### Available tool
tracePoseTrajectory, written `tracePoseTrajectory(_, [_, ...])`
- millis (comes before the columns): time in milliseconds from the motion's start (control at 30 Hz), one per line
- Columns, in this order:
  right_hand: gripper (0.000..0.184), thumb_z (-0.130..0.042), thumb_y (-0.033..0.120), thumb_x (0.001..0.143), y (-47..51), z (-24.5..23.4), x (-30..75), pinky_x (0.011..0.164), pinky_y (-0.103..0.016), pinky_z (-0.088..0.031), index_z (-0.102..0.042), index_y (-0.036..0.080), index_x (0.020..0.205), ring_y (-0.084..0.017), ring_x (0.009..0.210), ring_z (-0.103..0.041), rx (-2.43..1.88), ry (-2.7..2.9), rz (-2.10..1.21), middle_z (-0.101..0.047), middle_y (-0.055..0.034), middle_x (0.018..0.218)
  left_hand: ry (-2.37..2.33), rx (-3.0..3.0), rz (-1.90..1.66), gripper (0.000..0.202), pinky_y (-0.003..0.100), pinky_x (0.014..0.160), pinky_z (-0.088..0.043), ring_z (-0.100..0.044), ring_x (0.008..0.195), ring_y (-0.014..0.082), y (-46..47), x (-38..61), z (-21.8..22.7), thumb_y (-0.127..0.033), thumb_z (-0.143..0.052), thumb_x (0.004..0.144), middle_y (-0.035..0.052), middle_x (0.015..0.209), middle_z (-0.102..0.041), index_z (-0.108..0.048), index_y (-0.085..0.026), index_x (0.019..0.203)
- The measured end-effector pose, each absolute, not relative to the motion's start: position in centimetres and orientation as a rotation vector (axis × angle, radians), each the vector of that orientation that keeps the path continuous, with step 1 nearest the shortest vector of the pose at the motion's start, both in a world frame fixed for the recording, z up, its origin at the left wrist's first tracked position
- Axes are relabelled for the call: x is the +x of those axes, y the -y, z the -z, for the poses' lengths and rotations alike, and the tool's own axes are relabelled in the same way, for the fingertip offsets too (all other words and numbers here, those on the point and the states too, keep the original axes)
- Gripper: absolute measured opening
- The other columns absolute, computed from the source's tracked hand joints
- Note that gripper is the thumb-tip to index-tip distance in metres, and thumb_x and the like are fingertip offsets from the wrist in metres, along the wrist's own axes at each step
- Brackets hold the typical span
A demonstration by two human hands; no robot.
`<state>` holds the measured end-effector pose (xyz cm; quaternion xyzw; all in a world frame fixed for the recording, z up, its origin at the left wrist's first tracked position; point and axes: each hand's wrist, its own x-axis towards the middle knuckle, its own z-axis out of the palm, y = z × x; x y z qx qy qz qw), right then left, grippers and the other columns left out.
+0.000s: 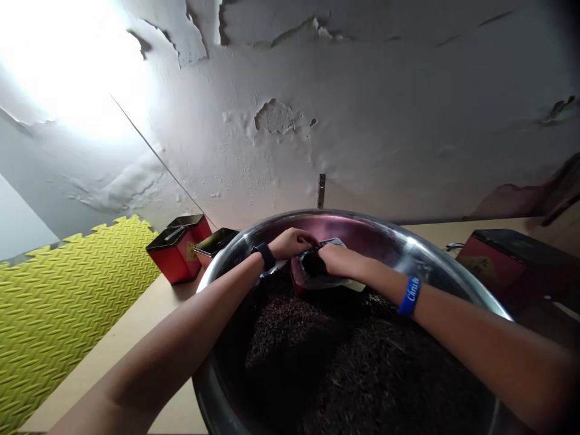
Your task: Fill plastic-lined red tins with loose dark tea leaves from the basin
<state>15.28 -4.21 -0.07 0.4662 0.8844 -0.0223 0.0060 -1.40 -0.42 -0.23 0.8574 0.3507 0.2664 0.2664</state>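
A large metal basin [410,244] holds a heap of dark, dry shreds that look like loose tea leaves [290,323]. Within it, by the far wall, sits a red tin [298,279] with a clear plastic bag [328,282] lining its mouth. Dark leaves show inside the bag. My left hand [292,243], wearing a black wristband, has its fingers bent in a pinch at the bag's far left edge. My right hand [339,260], with a blue band on the forearm, reaches over the tin's mouth; its fingertips are hidden there.
Red tins [174,257] stand on the wooden table [131,332] left of the basin, one open with a dark interior [215,241]. A larger red box with a dark top [512,266] is at the right. Yellow foam matting [86,308] lies left; a peeling wall [362,121] rises behind.
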Motion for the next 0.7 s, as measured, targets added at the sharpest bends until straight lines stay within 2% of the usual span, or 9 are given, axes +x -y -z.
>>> tracePoseTrajectory(167, [0.023,-0.046,0.012,0.070,7.7,1.1,12.3,0.066,-0.027,-0.039,-0.063,0.013,0.086,-0.022,0.081,-0.059,1.219,-2.950,-0.080,-0.065,-0.0116,0.088,-0.904,2.335,-0.650,0.024,0.021,0.067,-0.045,-0.058,0.073,0.0107,1.1,-1.3,-0.3,-0.019,-0.052,0.073,0.0021,0.081,-0.066,-0.066,-0.016,0.092])
tracePoseTrajectory(267, [0.021,-0.045,0.013,0.071,8.8,1.4,11.5,0.062,-0.027,-0.038,-0.061,0.013,0.084,-0.021,0.075,-0.060,1.173,-2.984,-0.132,-0.065,-0.0109,0.084,-0.856,2.352,-0.607,0.022,0.021,0.068,-0.046,-0.058,0.072,0.0103,1.4,-1.4,-0.5,-0.020,-0.054,0.072,0.0015,0.080,-0.066,-0.067,-0.016,0.090])
tracePoseTrajectory(367, [0.019,-0.044,0.015,0.074,8.8,1.6,11.6,0.061,-0.026,-0.037,-0.061,0.013,0.082,-0.020,0.073,-0.060,1.186,-3.002,-0.108,-0.065,-0.0107,0.083,-0.832,2.343,-0.623,0.020,0.020,0.069,-0.045,-0.058,0.073,0.0095,1.5,-1.3,-0.4,-0.017,-0.053,0.073,0.0015,0.081,-0.066,-0.067,-0.015,0.087])
tracePoseTrajectory(700, [0.025,-0.038,0.024,0.085,6.7,2.1,12.2,0.070,-0.026,-0.035,-0.060,0.013,0.086,-0.018,0.079,-0.056,1.159,-3.105,0.061,-0.063,-0.0114,0.089,-0.835,2.385,-0.771,0.018,0.021,0.072,-0.045,-0.058,0.076,0.0099,0.5,-1.3,0.6,-0.012,-0.049,0.075,0.0021,0.083,-0.064,-0.062,-0.014,0.088])
